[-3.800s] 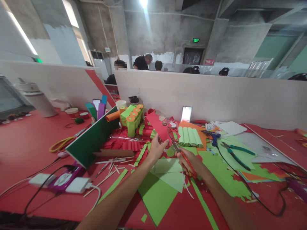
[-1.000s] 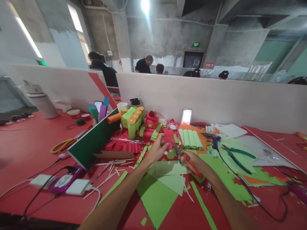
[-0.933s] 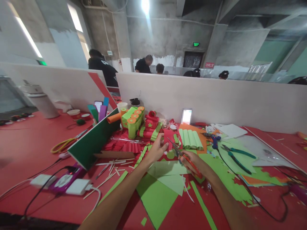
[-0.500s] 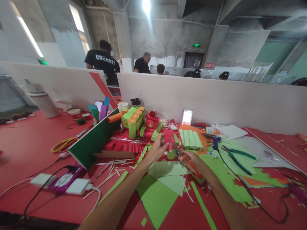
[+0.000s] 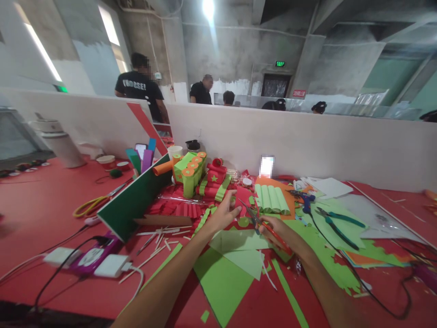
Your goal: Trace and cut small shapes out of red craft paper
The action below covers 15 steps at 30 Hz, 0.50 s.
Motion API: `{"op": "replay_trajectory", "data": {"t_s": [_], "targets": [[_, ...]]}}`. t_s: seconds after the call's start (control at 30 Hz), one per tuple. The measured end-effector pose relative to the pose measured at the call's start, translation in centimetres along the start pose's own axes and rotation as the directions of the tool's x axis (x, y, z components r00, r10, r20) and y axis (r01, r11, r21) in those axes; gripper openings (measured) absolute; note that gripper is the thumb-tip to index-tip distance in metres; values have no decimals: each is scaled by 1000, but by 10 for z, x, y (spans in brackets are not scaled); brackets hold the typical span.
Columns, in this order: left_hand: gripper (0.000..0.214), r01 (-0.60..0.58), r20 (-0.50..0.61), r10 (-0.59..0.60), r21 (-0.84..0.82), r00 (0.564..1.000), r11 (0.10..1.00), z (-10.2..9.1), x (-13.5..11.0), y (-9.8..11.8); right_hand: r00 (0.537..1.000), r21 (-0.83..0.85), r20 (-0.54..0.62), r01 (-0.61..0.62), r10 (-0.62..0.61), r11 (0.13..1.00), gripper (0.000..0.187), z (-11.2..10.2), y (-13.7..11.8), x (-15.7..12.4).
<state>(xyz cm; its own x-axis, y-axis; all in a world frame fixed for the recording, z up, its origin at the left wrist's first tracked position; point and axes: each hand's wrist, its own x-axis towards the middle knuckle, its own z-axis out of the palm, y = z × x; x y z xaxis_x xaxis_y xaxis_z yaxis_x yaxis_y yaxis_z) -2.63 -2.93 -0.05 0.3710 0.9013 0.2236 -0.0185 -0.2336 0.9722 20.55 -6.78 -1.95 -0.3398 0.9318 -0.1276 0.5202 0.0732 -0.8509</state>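
My left hand point(image 5: 221, 214) pinches a piece of red paper point(image 5: 243, 204) held low over the red table point(image 5: 41, 214). My right hand point(image 5: 278, 231) grips red-handled scissors point(image 5: 260, 220); their blades are parted at the paper's right edge. Under both hands lie light green paper sheets point(image 5: 232, 264). Just beyond the hands stand red and green paper rolls point(image 5: 213, 180) and a row of pale green rolled tubes point(image 5: 271, 198).
A green board point(image 5: 131, 200) leans at the left, with yellow scissors point(image 5: 88, 206), chargers and cables point(image 5: 85, 262) nearer me. Pliers point(image 5: 337, 223) and a glue gun point(image 5: 302, 197) lie on the right. A white partition point(image 5: 307, 141) backs the table; several people stand behind it.
The red paper, held up and long 3.8 s ago, is now small and low near the table. A person in a black shirt has walked left behind the partition.
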Motion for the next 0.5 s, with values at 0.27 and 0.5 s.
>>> {"op": "replay_trajectory", "data": {"t_s": [0.27, 0.5], "targets": [[59, -5, -22, 4, -16, 1000, 1000, 0, -3, 5, 1000, 27, 8, -1, 1, 1000, 46, -1, -11, -6], [58, -33, -101, 16, -165, 995, 986, 6, -1, 6, 999, 75, -45, 3, 0, 997, 51, 2, -13, -3]]}}
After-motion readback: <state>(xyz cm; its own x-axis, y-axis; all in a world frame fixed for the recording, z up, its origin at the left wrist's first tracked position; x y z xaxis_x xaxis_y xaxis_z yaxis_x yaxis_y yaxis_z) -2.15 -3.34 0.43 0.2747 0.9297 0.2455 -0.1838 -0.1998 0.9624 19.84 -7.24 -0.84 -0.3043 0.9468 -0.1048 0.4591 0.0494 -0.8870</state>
